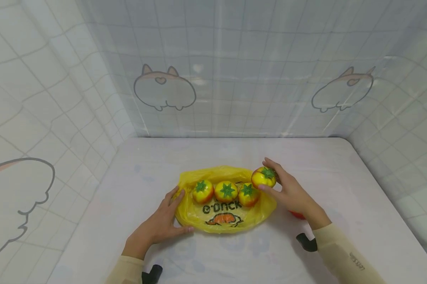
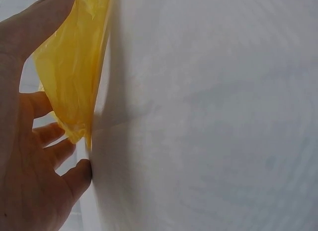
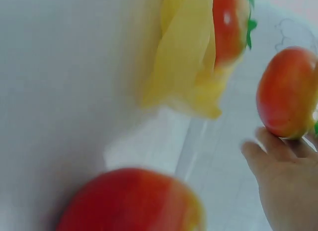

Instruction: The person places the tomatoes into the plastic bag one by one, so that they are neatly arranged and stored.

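Fruit [image 1: 260, 178], round, glossy and yellow-and-red with a green star-shaped cap, sits between the thumb and curved fingers of our right hand [image 1: 294, 195], just above the right rim of a crinkled, printed yellow plastic bag [image 1: 222, 229]. Within that rim we see three matching fruits [image 1: 226, 191] in a row, while our left hand [image 1: 163, 221], spread wide with thumb apart, rests against the bag's left edge. Near our right wrist, a mostly covered red round fruit [image 1: 297, 215] lies on the white tabletop [image 1: 107, 232].

Left fingers [image 1: 178, 200] spread, right fingers [image 1: 278, 167] pinching, forearms [image 1: 341, 248] angled inward
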A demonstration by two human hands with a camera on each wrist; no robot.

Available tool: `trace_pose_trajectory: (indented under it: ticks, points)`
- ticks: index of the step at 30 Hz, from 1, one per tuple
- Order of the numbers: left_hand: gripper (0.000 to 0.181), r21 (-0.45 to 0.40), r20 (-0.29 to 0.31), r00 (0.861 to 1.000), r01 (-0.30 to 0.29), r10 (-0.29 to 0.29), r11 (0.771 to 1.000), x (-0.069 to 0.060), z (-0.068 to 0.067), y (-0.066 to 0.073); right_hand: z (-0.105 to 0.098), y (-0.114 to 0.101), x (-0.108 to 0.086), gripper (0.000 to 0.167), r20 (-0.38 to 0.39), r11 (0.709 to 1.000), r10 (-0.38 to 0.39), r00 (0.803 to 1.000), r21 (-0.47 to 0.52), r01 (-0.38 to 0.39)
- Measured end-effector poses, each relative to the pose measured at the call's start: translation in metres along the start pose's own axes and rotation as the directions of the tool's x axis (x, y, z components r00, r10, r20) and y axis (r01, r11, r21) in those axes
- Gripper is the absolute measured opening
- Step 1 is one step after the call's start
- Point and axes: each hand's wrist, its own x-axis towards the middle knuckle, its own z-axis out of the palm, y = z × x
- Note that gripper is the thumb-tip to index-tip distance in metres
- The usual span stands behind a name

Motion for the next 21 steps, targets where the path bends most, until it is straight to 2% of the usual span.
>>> trace_pose_trajectory:
  ticks: [8,14,21]
  points:
    - [0.123,0.000,0.009,1.000,0.002,-0.002,1.000,-0.001,-0.001,0.001,0.017,-0.018,-0.004,0.082,0.027,0.998,-0.055,0.998,0.016,0.055]
    - [0.122,-0.018,-0.002,1.000,0.000,0.000,1.000,-0.002,-0.003,0.000,0.028,-0.030,0.001,0.083,0.067,0.990,-0.141,0.988,-0.016,0.142]
    - [0.122,-0.026,0.004,1.000,-0.003,0.003,1.000,-0.002,-0.002,0.000,0.037,-0.039,0.003,0.083,0.092,0.983,-0.181,0.979,-0.004,0.182]
